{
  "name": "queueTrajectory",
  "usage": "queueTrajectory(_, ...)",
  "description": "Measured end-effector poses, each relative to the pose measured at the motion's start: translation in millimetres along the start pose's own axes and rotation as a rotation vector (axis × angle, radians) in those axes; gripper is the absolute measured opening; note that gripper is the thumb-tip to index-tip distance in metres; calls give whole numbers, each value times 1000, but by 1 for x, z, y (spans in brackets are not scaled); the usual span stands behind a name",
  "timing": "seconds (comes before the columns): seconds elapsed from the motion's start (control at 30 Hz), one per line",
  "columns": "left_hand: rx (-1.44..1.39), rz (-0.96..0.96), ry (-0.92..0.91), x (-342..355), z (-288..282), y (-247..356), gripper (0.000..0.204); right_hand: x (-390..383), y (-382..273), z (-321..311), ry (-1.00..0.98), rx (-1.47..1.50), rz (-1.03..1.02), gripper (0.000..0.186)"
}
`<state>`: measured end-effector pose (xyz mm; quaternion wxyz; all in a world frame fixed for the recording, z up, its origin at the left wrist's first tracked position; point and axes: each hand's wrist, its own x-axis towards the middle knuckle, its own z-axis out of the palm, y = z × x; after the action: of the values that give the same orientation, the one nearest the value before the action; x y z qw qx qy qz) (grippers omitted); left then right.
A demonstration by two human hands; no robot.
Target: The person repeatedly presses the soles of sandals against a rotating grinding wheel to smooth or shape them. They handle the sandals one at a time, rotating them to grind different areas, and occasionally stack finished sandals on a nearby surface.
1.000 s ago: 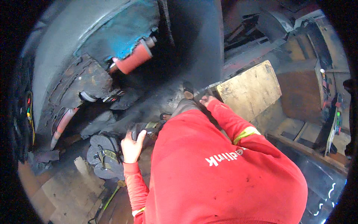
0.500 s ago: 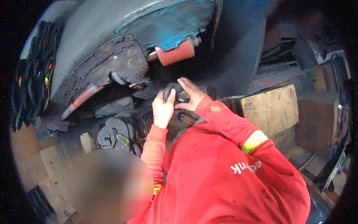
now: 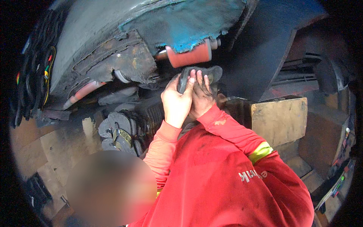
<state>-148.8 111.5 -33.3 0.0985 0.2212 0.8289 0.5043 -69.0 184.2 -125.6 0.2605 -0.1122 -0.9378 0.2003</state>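
A dark sandal (image 3: 213, 72) is held between my two hands just below a red abrasive roller (image 3: 191, 56); a narrow gap shows between sandal and roller. My left hand (image 3: 177, 104) grips its left end, with the thumb along the near side. My right hand (image 3: 201, 96), smudged with black, presses its fingers against the sandal's near face. Both hands partly hide the sandal, and its strap cannot be made out clearly. To the left of my forearms stand stacked dark sandals (image 3: 120, 123), one with an olive strap.
A dusty grey machine housing (image 3: 87, 41) with a torn blue-black cover (image 3: 181, 28) spans the top. Another pinkish-red roller (image 3: 84, 95) sits at left. Dark straps (image 3: 36, 72) hang at far left. A wooden box (image 3: 279, 119) stands at right. A blurred patch hides the lower left.
The sandal has been raised toward the red roller and shows more fully. My right hand, earlier spread apart, has closed in against it beside my left hand. The view has shifted slightly.
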Motion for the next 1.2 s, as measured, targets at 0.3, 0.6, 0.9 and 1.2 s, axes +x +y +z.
queueTrajectory(0.3,233,-169,-59,24,24,9,36,8,16,-10,-230,229,222,81)
queueTrajectory(0.6,204,69,135,-3,13,22,36,8,20,-30,-78,160,-37,80)
queueTrajectory(0.9,175,-167,-37,18,35,17,42,9,39,-36,-244,134,45,79)
queueTrajectory(1.2,193,85,173,-41,4,4,41,-4,42,-55,-82,523,-142,78)
